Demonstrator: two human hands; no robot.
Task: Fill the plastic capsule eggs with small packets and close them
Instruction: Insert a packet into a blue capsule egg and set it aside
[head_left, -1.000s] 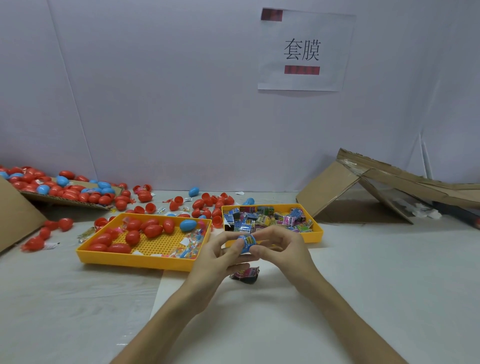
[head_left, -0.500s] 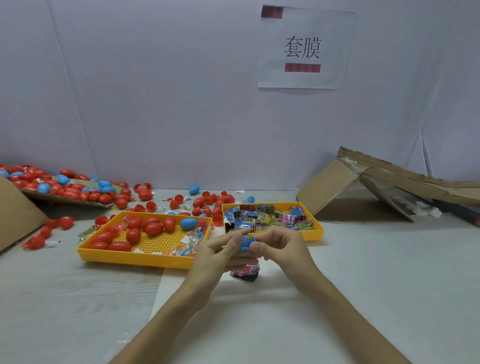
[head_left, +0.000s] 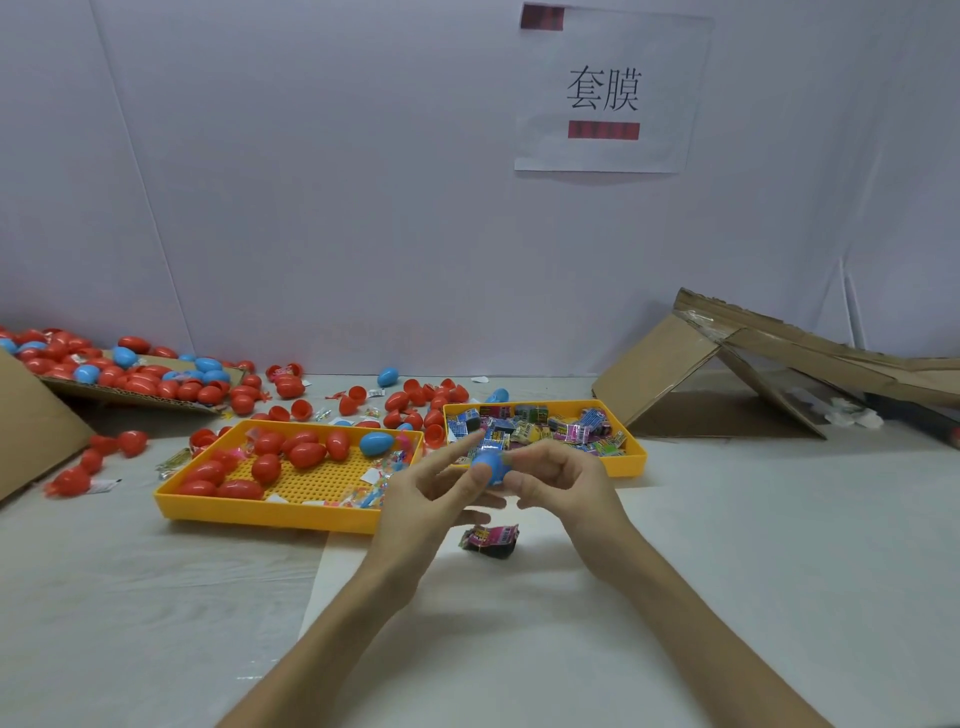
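Observation:
A blue capsule egg (head_left: 493, 466) sits between both hands above the table, with a small blue packet (head_left: 493, 444) poking out of its top. My left hand (head_left: 434, 499) pinches the egg with thumb and lower fingers while its index finger points up over the packet. My right hand (head_left: 563, 480) grips the egg's right side with curled fingers. A pink and black packet (head_left: 491, 539) lies on the white sheet just below the hands. One yellow tray (head_left: 260, 512) holds red eggs and one blue egg (head_left: 376, 443). A second yellow tray (head_left: 631, 460) holds several coloured packets.
Loose red and blue eggs (head_left: 291, 387) lie scattered behind the trays and on a cardboard sheet (head_left: 130, 397) at far left. Folded cardboard (head_left: 727, 358) lies at the right against the white wall. A white paper sheet (head_left: 519, 623) covers the table under my forearms.
My left index finger has lifted off and now points up over the packet. The egg has turned so more of its blue shell shows between the hands.

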